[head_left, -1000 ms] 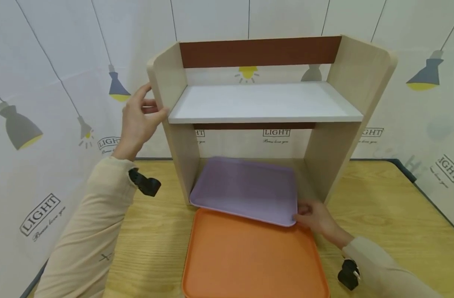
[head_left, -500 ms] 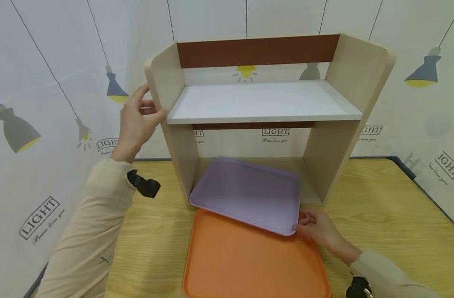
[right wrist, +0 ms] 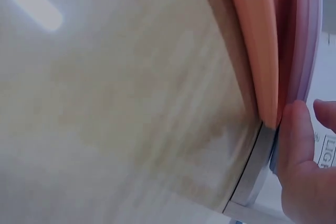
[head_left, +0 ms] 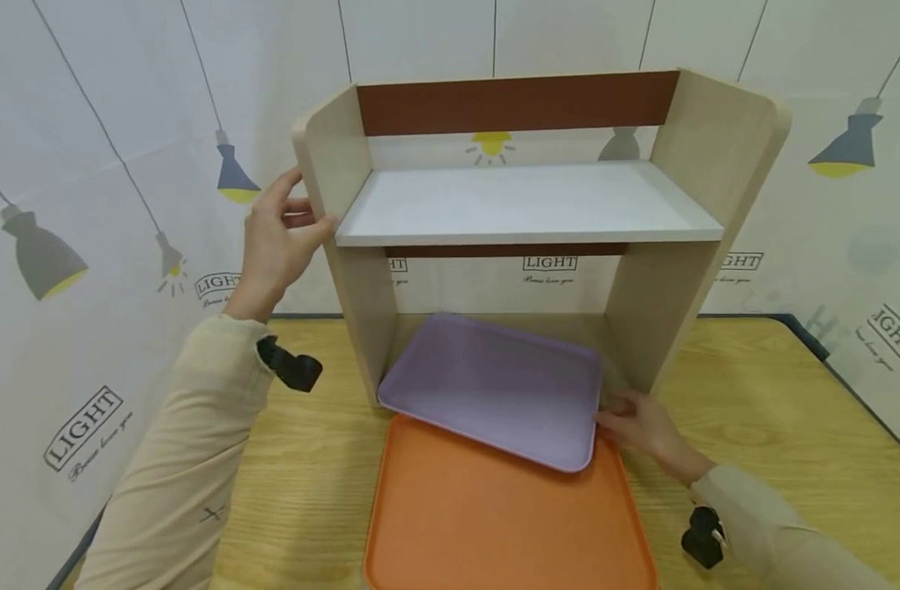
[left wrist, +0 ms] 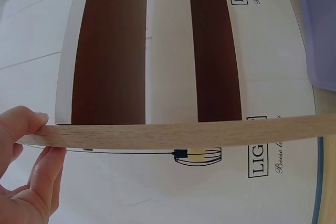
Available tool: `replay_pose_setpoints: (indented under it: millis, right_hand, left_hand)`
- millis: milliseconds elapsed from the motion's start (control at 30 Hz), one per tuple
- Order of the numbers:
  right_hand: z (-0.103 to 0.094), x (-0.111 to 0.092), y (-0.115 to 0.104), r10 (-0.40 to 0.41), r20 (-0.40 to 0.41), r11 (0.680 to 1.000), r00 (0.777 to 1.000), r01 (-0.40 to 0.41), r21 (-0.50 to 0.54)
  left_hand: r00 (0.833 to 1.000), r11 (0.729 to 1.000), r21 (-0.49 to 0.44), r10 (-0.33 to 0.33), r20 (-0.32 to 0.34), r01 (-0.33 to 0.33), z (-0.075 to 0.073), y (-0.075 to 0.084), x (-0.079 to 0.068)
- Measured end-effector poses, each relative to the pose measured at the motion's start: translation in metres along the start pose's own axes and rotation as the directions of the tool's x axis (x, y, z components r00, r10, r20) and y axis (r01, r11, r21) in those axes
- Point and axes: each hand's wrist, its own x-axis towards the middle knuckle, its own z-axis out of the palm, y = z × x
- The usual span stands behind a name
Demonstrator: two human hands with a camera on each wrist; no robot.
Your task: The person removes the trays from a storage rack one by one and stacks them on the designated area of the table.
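My left hand (head_left: 276, 238) grips the front edge of the left side panel (left wrist: 157, 136) of a wooden shelf unit, thumb on one face and fingers on the other. A purple tray (head_left: 494, 385) lies askew in the lower compartment, its front right corner jutting out over an orange tray (head_left: 509, 524). My right hand (head_left: 649, 430) is at the purple tray's right rim. In the right wrist view, a fingertip of the right hand (right wrist: 310, 182) touches that rim (right wrist: 307, 40), with another digit held apart from it.
The unit's white upper shelf (head_left: 524, 201) spans above the purple tray. Its right side panel (head_left: 656, 311) stands close beyond my right hand. A wood-grain table (head_left: 775, 426) carries everything, with a lamp-printed sheet (head_left: 125, 344) behind.
The purple tray's right end has swung outward toward me and slightly right, over the orange tray. My right hand has shifted along its rim, lately farther back. The left hand keeps its grip.
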Motion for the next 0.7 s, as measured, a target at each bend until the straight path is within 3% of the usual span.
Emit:
replay_pose_setpoints:
  millis: [233, 467, 533, 700]
  right_hand:
    - [0.003, 0.016, 0.002, -0.028, -0.031, 0.999, 0.999, 0.027, -0.025]
    - [0.006, 0.008, -0.005, -0.065, -0.069, 0.991, 0.996, 0.056, -0.123]
    - [0.007, 0.004, -0.005, -0.053, -0.067, 0.993, 0.996, 0.046, -0.110]
    - [0.014, -0.010, -0.004, 0.023, -0.017, 0.999, 1.000, -0.022, 0.043]
  left_hand:
    - [1.000, 1.000, -0.002, -0.004, 0.001, 0.004, -0.001, 0.000, 0.000]
    - [1.000, 1.000, -0.007, -0.007, -0.004, 0.007, -0.001, 0.000, 0.000]
    - [1.000, 1.000, -0.008, -0.003, -0.006, 0.003, -0.001, 0.000, 0.000]
    - [1.000, 1.000, -0.004, 0.003, -0.001, -0.003, -0.001, -0.001, 0.000]
